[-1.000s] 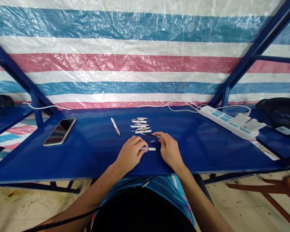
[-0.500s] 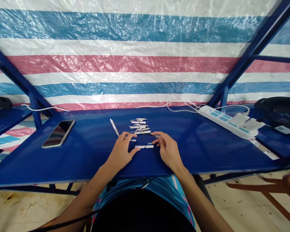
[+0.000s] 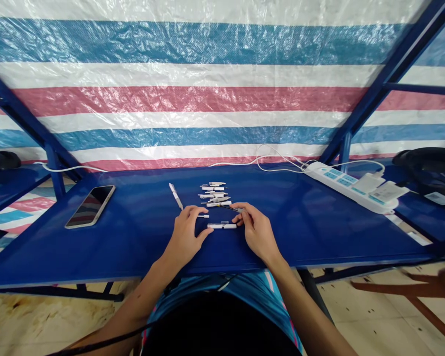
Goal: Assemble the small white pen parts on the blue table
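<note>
Fingers apart, my left hand (image 3: 187,231) rests on the table. Its thumb tip is at the left end of a white pen barrel (image 3: 222,226), and a small white pen part (image 3: 203,216) lies under its fingers. My right hand (image 3: 257,228) is closed, pinching a slim dark pen refill (image 3: 229,206) whose rear is partly hidden by the fingers. Between the hands, just above the barrel, lies a small clear pen piece (image 3: 224,222). Beyond them is a pile of several white pens (image 3: 213,193). Another white pen (image 3: 175,196) lies slanted above my left hand.
A smartphone (image 3: 91,206) lies at the left of the blue table (image 3: 141,202). On the right is a white power strip (image 3: 350,188) with plugged-in adapters and a white cable (image 3: 278,169). Striped plastic sheeting (image 3: 207,99) hangs behind the table.
The small clear piece, earlier at my right fingertips, now lies on the table above the barrel. My right fingers have drawn slightly away from it. The left hand has barely moved.
</note>
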A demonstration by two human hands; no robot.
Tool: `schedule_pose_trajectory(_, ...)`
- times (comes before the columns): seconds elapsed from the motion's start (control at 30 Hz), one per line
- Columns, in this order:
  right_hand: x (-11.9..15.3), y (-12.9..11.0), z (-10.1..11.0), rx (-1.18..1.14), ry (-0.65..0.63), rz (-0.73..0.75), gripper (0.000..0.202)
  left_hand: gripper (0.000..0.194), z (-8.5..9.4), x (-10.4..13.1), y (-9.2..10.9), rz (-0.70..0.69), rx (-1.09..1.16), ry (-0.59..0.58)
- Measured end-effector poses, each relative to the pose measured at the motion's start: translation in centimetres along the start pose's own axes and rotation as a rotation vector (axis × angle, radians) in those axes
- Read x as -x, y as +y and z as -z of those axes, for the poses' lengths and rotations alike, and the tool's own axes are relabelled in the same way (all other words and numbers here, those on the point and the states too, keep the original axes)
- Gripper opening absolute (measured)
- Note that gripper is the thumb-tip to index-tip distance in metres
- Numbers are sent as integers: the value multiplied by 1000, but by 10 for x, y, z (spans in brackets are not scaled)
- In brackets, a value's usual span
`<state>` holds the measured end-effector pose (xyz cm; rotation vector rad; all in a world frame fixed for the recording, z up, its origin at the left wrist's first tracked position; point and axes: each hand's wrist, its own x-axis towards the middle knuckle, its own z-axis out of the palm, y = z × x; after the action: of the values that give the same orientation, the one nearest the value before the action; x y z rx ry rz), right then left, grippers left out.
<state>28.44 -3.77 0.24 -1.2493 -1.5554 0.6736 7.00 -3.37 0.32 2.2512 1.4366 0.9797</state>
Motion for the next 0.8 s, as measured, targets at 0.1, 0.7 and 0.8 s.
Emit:
schedule_pose_trajectory(0.1, 0, 1, 0, 22, 23, -9, 38, 33, -5, 0, 4, -35, 67, -15)
schedule_pose_trajectory(0.7, 0, 7, 1, 39, 58, -6, 40, 30, -10, -9, 8, -96, 262, -78)
schedule_pose_trajectory(0.8, 1, 8, 0, 51, 67, -4, 41, 31, -11, -9, 6, -99, 276, -76)
